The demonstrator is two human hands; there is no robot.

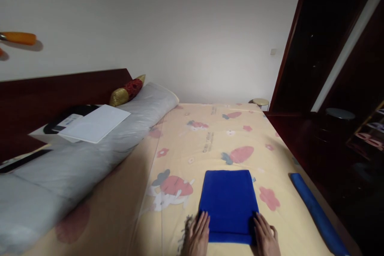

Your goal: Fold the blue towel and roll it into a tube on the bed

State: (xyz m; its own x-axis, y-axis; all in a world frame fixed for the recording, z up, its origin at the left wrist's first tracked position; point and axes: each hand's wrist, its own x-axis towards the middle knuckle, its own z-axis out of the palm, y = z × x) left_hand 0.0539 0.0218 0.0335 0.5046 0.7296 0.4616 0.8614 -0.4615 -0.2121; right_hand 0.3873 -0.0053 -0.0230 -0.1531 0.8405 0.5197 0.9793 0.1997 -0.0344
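Note:
A folded blue cloth point(229, 200) lies flat on the bed, with a strip along its near edge and a small label at its right side. My left hand point(198, 233) rests on its lower left edge, fingers stretched out and lying flat. At the lower right edge, my right hand point(265, 234) touches the cloth with its fingers extended and its thumb apart. The right fingertips are partly in shadow against the cloth's side. A grey tasselled or twisted strip point(184, 234) shows beside my left hand.
The bed point(195, 160) has a yellow patterned sheet. A rolled grey quilt point(90, 168) runs along the left, with white flat boxes point(96, 124) and a red-and-gold cushion point(129, 90) on it. A long blue roll point(318, 212) lies at the right edge. Stools point(260, 102) stand beyond.

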